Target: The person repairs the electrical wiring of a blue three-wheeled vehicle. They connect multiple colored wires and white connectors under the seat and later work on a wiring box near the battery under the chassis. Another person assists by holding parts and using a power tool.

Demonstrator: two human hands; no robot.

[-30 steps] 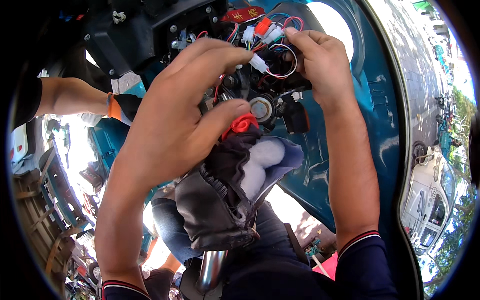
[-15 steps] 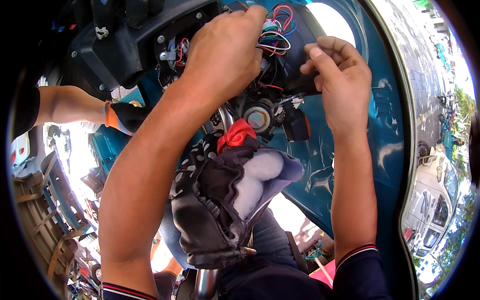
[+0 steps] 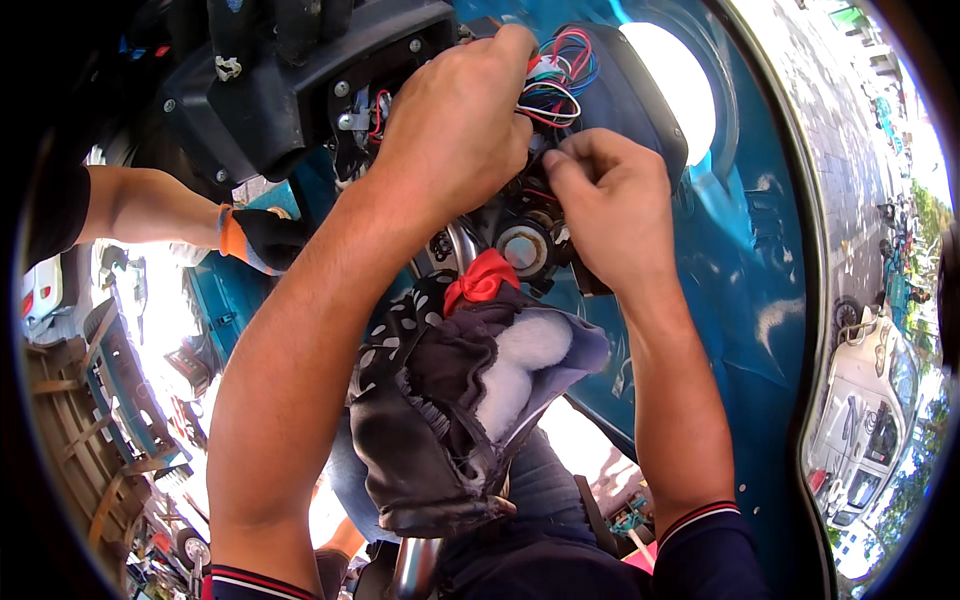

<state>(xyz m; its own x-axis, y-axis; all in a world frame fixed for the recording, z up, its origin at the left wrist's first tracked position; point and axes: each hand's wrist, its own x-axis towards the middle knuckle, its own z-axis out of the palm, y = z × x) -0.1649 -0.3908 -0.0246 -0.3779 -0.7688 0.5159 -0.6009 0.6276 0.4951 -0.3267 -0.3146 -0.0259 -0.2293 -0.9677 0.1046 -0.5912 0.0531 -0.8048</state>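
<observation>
My left hand [image 3: 458, 112] is closed at the top middle, its back toward me and its fingertips hidden. Coloured wires [image 3: 563, 85] loop out from beside its knuckles, and it seems to grip their near end. Just below and right of them my right hand [image 3: 615, 190] pinches with thumb and forefinger; what lies between the fingertips is too small to make out. Behind both hands is a black plastic housing [image 3: 632, 100]. A round keyhole-like part [image 3: 522, 250] sits beneath the hands, beside a chromed tube [image 3: 462, 243].
A padded dark cover [image 3: 425, 440] with white fluff and a red bow [image 3: 482, 278] stands in front of me. At left reaches another person's black-gloved hand [image 3: 262, 238]; a dark glove [image 3: 270, 35] rests on the black casing [image 3: 250, 110]. A blue panel [image 3: 740, 330] flanks the right.
My right hand has moved left and down, from beside the housing to just below the wires. My left hand keeps its place by the wires. The view has shifted slightly.
</observation>
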